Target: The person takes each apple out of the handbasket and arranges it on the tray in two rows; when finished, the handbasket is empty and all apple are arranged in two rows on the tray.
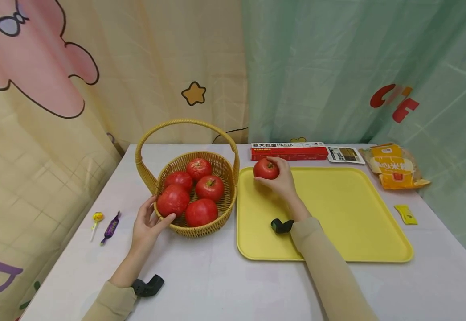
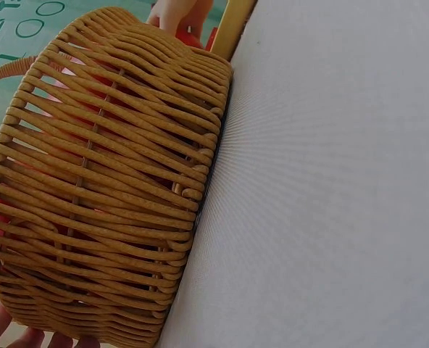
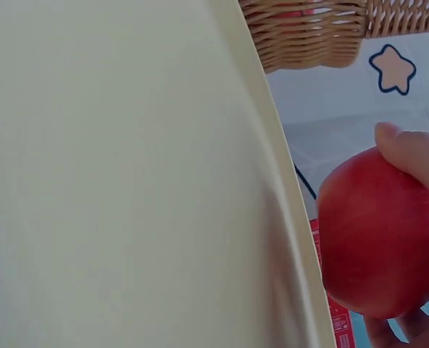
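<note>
In the head view, the right hand (image 1: 283, 178) grips one apple (image 1: 265, 170) (round, so no long axis), thumb and fingers parted by its width, over the far left corner of one tray (image 1: 349, 209). One basket (image 1: 205, 231) stands to that apple's left; the left hand (image 1: 146, 225) holds its near left rim. Five more apples (image 1: 210, 188) sit inside. Around them: one each of pasta box (image 1: 289, 154), pouch (image 1: 345, 155), orange bag (image 1: 393, 167), yellow packet (image 1: 406, 214), lollipop (image 1: 97, 218), purple sweet (image 1: 111, 228). The left wrist view shows fingertips against the basket. In the right wrist view, the gripped apple is beside the tray's rim; whether they touch, I cannot tell.
</note>
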The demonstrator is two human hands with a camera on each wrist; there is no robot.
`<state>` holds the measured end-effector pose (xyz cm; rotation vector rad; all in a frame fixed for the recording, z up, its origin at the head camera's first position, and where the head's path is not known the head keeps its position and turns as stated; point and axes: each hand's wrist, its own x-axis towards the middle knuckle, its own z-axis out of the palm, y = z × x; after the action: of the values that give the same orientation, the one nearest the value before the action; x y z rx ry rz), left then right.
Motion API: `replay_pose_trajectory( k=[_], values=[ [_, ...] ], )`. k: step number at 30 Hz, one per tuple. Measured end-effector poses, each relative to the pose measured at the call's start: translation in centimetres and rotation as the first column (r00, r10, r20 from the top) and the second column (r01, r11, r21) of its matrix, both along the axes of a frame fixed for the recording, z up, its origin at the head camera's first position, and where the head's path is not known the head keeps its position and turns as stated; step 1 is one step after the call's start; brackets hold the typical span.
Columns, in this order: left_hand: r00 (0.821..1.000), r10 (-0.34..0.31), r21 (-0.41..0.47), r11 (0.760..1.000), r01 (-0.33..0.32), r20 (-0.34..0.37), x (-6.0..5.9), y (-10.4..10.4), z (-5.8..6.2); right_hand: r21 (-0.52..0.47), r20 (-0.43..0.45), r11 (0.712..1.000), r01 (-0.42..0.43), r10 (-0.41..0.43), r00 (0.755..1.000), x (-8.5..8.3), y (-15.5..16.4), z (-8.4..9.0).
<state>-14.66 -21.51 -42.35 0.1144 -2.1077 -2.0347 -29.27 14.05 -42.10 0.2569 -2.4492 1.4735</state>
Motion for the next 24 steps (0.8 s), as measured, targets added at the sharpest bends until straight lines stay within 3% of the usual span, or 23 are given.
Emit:
replay_pose_trajectory(
  k=[6, 24],
  values=[
    [1.000, 0.007, 0.009, 1.000, -0.007, 0.006, 0.2, 0.0, 0.1, 0.020, 0.050, 0.999, -0.025, 0.024, 0.998, -0.5, -0.1, -0.9],
    [1.000, -0.001, 0.008, 1.000, 0.001, 0.010, 0.2, 0.1, 0.2, 0.029, 0.065, 0.997, -0.069, 0.067, 0.996, -0.9, -0.3, -1.4]
  ],
)
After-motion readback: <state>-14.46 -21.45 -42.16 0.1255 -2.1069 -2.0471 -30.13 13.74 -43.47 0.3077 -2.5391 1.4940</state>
